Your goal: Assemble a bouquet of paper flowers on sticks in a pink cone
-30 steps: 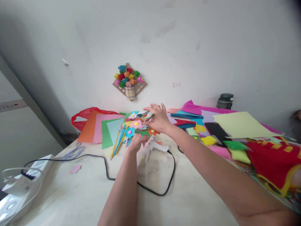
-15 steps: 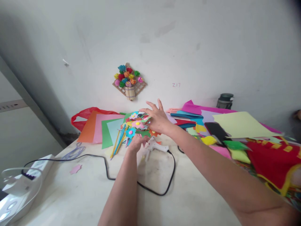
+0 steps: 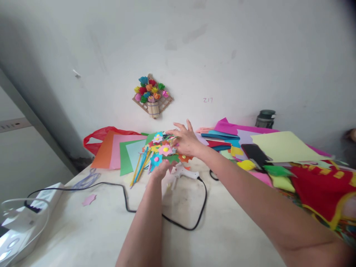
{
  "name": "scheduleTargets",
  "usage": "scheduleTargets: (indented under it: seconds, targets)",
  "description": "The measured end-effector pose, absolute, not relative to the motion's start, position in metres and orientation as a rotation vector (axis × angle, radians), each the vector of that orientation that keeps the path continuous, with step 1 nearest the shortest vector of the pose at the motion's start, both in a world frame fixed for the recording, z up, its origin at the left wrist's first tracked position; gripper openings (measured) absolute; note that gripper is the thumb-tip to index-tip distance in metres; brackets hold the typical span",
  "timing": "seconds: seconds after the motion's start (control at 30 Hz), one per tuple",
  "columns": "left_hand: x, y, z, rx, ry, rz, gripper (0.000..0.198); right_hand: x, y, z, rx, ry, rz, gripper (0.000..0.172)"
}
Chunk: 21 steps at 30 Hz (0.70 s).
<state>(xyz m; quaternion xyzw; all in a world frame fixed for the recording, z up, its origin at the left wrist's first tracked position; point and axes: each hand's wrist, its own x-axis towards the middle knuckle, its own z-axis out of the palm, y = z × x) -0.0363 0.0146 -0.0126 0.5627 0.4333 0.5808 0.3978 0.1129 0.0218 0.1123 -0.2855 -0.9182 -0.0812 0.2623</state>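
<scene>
My left hand (image 3: 162, 167) is closed from below on a bunch of paper flowers (image 3: 164, 150) in pink, blue, orange and green, held just above the table. My right hand (image 3: 185, 140) rests against the right side and top of the bunch, with its fingers spread. A white glue gun (image 3: 184, 172) lies on the table right under both hands, and its black cord (image 3: 169, 219) loops toward me. Several coloured sticks (image 3: 140, 165) lie fanned out to the left of the bunch.
Coloured paper sheets (image 3: 115, 154) and a red bag (image 3: 96, 139) lie at the back left. More sheets, a black phone (image 3: 254, 154), a dark jar (image 3: 266, 118) and a red cloth (image 3: 322, 189) fill the right. A power strip (image 3: 41, 196), scissors (image 3: 89, 178) and a pink cutout (image 3: 89, 200) lie left. A flower decoration (image 3: 152, 94) hangs on the wall.
My left hand has raised and tilted the flower bunch a little toward me. My right hand stayed on it, and its fingers spread wider.
</scene>
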Motion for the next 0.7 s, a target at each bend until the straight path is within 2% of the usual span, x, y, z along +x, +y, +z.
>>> scheduleTargets:
  seconds: [0.27, 0.43, 0.6, 0.7]
  targets:
    - [-0.045, 0.024, -0.025, 1.425, 1.088, 1.477, 0.008, 0.113, 0.022, 0.113, -0.772, -2.490, -0.219, 0.020]
    - [-0.041, 0.020, -0.017, 1.414, 1.030, 1.517, 0.017, 0.112, 0.021, 0.114, -0.779, -2.488, -0.226, 0.019]
    - [-0.041, 0.022, -0.019, 1.408, 1.038, 1.520, 0.016, 0.112, 0.019, 0.114, -0.776, -2.502, -0.234, 0.020]
    - [-0.040, 0.023, -0.019, 1.375, 1.001, 1.582, 0.026, 0.113, 0.019, 0.113, -0.770, -2.506, -0.258, 0.020]
